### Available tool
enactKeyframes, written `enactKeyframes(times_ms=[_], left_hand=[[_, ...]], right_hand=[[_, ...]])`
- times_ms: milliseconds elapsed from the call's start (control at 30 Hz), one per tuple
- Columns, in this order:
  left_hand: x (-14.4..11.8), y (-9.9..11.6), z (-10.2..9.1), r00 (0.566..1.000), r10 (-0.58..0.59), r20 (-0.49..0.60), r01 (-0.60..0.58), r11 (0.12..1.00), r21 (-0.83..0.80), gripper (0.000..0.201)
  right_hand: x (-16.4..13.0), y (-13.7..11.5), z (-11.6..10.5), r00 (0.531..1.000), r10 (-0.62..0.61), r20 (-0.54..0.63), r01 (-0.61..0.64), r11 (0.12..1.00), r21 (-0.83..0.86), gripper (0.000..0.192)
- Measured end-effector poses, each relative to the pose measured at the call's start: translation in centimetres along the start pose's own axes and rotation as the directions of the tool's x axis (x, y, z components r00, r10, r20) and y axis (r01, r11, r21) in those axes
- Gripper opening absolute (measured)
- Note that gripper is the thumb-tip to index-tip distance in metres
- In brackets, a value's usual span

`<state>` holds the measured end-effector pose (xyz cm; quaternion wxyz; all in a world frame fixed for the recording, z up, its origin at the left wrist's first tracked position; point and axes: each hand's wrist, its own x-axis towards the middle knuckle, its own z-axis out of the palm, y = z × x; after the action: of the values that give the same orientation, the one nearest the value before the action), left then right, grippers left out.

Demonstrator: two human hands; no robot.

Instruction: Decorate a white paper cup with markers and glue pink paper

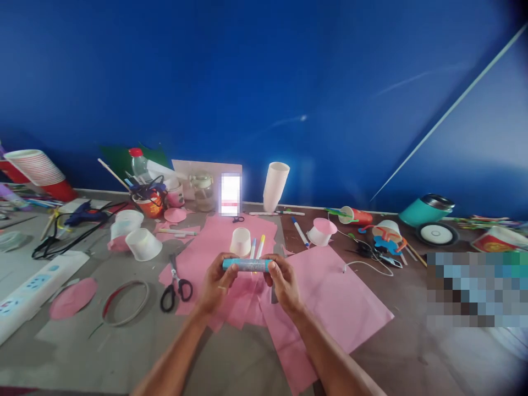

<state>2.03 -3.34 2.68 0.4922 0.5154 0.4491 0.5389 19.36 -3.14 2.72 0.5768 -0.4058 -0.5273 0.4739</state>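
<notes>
Both of my hands grip a teal glue stick point(248, 265) with a greyish label, held level above the pink paper. My left hand point(218, 278) is closed round its left end, and my right hand point(282, 280) closes on the right end. Just beyond the stick stands a white paper cup point(240, 242), with a yellow-capped marker point(260, 247) and a blue-capped one beside it. Black-handled scissors point(176, 286) lie left of my left hand. Sheets of pink paper point(338, 302) spread beneath and to the right of my hands.
On the left are a white power strip point(33, 291), a tape ring point(126, 303), cups and a glue gun point(86, 213). A lit screen point(230, 195) and a tall cup stack point(276, 186) stand by the blue wall. A teal jar point(427, 210) lies at right.
</notes>
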Motion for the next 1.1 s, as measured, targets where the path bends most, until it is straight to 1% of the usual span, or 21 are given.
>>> enactKeyframes(times_ms=[233,367,433,533,633,700,833,967,1100], left_hand=[[-0.1,0.0,-0.2,1.000,0.018,0.007,-0.018,1.000,0.003,0.041],[0.0,0.2,0.0,1.000,0.000,-0.020,-0.001,1.000,-0.025,0.042],[0.0,0.3,0.1,0.999,-0.008,-0.041,0.006,0.999,-0.043,0.044],[0.0,0.1,0.3,0.999,-0.016,-0.040,0.013,0.998,-0.062,0.046],[0.0,-0.3,0.5,0.999,-0.040,0.016,0.041,0.996,-0.079,0.046],[-0.1,-0.4,0.7,0.996,-0.052,0.075,0.059,0.994,-0.095,0.046],[-0.4,-0.1,1.0,0.981,-0.065,0.184,0.090,0.987,-0.130,0.043],[-0.6,0.0,1.0,0.963,-0.097,0.251,0.141,0.976,-0.166,0.038],[-0.6,-0.2,0.8,0.948,-0.082,0.306,0.142,0.974,-0.179,0.036]], right_hand=[[0.1,0.2,0.0,0.999,-0.015,-0.036,0.014,1.000,-0.024,0.045],[0.1,0.3,-0.2,1.000,-0.030,0.000,0.030,0.999,-0.039,0.042],[-0.1,0.5,-0.3,0.999,-0.019,0.026,0.019,1.000,-0.005,0.042],[-0.3,1.2,-0.1,0.998,0.022,0.055,-0.028,0.993,0.112,0.048],[-0.4,2.0,0.2,0.994,0.095,0.049,-0.103,0.973,0.205,0.048],[-0.2,2.3,0.3,0.990,0.140,-0.005,-0.135,0.961,0.243,0.043],[0.3,2.2,0.3,0.980,0.158,-0.122,-0.112,0.941,0.320,0.035],[0.6,1.8,0.0,0.976,0.177,-0.124,-0.116,0.914,0.388,0.033],[0.7,1.8,-0.2,0.974,0.193,-0.116,-0.125,0.893,0.433,0.033]])
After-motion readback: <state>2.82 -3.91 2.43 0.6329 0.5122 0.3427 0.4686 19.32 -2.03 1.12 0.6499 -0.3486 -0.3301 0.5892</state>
